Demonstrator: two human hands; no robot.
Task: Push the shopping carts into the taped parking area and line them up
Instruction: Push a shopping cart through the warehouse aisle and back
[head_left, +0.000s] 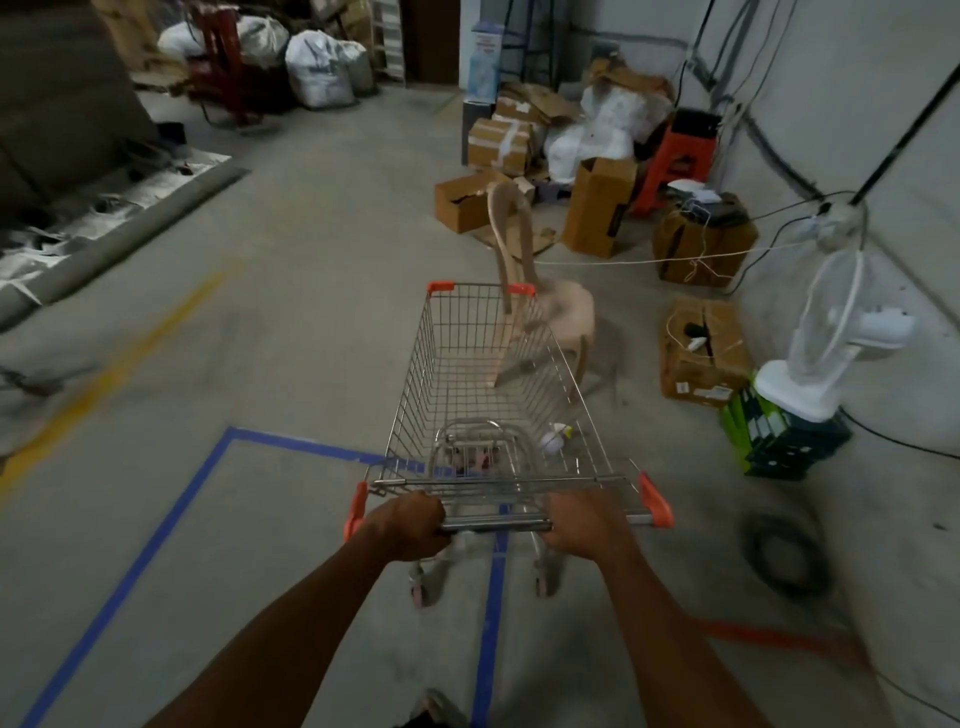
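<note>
1. Pushing one shopping cart (493, 395) is the step in hand, as far as can be judged. Only this cart shows.
2. The left hand (410, 525) is closed tight around the cart's handle bar (493, 526), near its left orange end.
3. The right hand (582, 525) is closed around the same bar, nearer the right orange end.
4. The cart sits right over the blue tape (156, 535) on the floor. A long tape line runs under the cart's back wheels, and the far tape line passes under its basket. So the cart looks to be half on the edge of the taped box, not neatly inside it.
5. A small white thing (551, 441) lies in the cart's basket.
6. A tan chair (540, 306) stands just past the cart's front, and a white fan (831, 332) stands off to the cart's right.
7. The next move likely calls for steering the cart to the left, away from the chair, so that all its wheels end up inside the tape and it sits straight along a line.
</note>
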